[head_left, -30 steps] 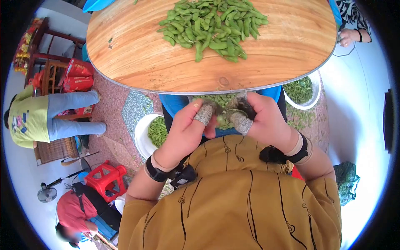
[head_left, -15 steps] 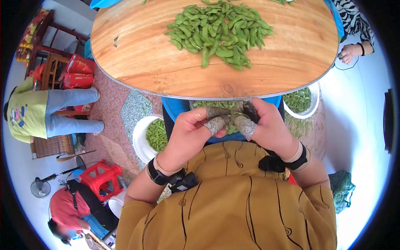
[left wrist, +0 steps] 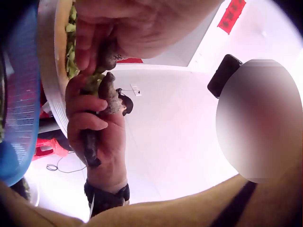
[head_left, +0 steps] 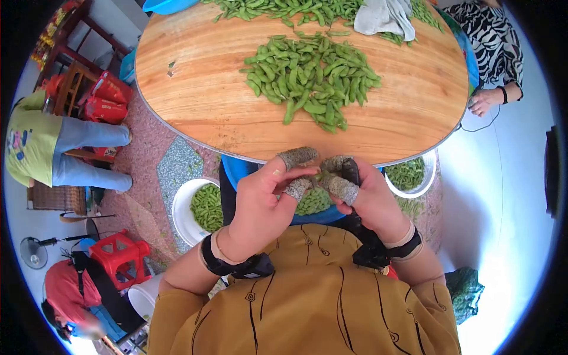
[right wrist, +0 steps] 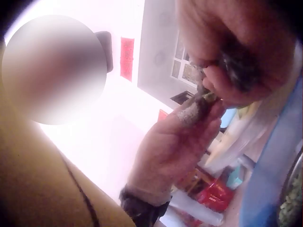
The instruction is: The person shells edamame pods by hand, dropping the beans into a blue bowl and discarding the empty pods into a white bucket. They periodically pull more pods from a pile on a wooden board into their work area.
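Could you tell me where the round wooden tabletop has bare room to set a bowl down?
The round wooden tabletop is bare along its left side, between the rim and the central pile of green soybean pods, and on the right toward the rim. The near strip is bare but narrow. The far edge is crowded with more pods and a grey cloth.

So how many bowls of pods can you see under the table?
3: a white bowl at the left on the floor, one at the right, and one under the hands. Others may be hidden.
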Tool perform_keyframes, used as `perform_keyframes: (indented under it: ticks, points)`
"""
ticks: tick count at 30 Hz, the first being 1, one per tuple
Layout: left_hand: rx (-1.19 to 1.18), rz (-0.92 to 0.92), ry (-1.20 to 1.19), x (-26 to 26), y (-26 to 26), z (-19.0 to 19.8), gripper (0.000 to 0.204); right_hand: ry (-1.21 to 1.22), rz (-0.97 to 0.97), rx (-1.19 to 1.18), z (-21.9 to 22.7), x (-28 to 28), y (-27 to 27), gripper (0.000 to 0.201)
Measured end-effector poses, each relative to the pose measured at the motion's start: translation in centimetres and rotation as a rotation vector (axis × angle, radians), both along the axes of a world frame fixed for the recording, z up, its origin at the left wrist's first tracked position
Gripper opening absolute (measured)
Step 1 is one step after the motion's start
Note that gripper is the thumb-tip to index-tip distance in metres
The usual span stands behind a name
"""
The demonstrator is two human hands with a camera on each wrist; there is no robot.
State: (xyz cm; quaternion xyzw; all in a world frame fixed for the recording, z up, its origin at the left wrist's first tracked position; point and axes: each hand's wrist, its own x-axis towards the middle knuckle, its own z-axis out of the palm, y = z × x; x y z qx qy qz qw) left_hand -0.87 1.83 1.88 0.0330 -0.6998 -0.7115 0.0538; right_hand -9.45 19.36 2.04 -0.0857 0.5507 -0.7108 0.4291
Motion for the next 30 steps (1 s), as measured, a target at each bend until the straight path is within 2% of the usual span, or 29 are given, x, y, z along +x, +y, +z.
perform_keyframes:
  ticks: [1,3,4,6,7,8,10,12,13,14,16,17,19,22,25,30]
  points:
    - [-0.009,-0.011,0.004,0.0,0.1,-0.1,0.045,0.004,0.005,0.004,-0.1,0.1,0.1,0.017]
    - [0.038,0.026,0.006,-0.2,0.4,-0.1,0.045,0.391,-0.037,0.166,-0.8,0.5,0.2,0.02]
    - [0.08,0.059,0.006,-0.4,0.5,0.0,0.045,0.394,-0.035,0.166,-1.0,0.6,0.4,0.02]
    - [0.039,0.053,-0.014,-0.5,0.2,-0.3,0.044,0.814,-0.026,0.255,-1.3,0.7,0.7,0.021]
    - [-0.003,0.045,-0.036,-0.5,0.1,-0.4,0.044,0.814,-0.024,0.254,-1.4,0.6,0.7,0.021]
    - [-0.003,0.048,-0.037,-0.6,0.1,-0.4,0.044,0.785,-0.012,0.22,-1.6,0.7,0.8,0.021]
    - [0.289,-0.021,-0.046,-0.5,-0.2,-0.3,0.041,0.746,0.005,0.184,-1.3,0.7,0.9,0.02]
    - [0.325,-0.037,-0.042,-0.4,0.0,-0.3,0.042,-0.147,0.089,-0.194,0.2,0.0,1.0,0.022]
    - [0.358,-0.061,-0.034,-0.4,0.1,-0.2,0.043,-0.264,0.094,-0.16,0.3,0.0,1.1,0.028]
    - [0.359,-0.058,-0.035,-0.3,0.2,0.0,0.043,-0.266,0.097,-0.159,0.0,-0.1,1.2,0.028]
    - [-0.4,0.041,0.242,-0.2,0.4,0.2,0.035,-0.678,0.166,-0.391,-0.7,-0.5,1.7,0.033]
    - [-0.397,0.044,0.243,-0.1,0.1,0.2,0.035,-0.677,0.168,-0.388,-0.8,-0.4,1.7,0.033]
    - [-0.776,-0.065,0.335,-0.1,-0.9,-0.1,0.027,-0.569,0.216,-0.333,-0.7,-0.4,1.6,0.037]
    - [-0.668,-0.093,0.243,-0.4,-1.1,0.4,0.027,-0.534,0.157,-0.253,-0.5,-0.6,1.5,0.034]
    - [-0.623,-0.157,0.306,-0.6,-1.2,1.1,0.029,-0.443,0.124,-0.149,-0.2,-0.7,1.4,0.027]
    - [-0.709,-0.214,0.306,-0.3,-1.7,-0.4,0.03,-0.242,0.162,0.028,0.7,-0.1,0.8,0.019]
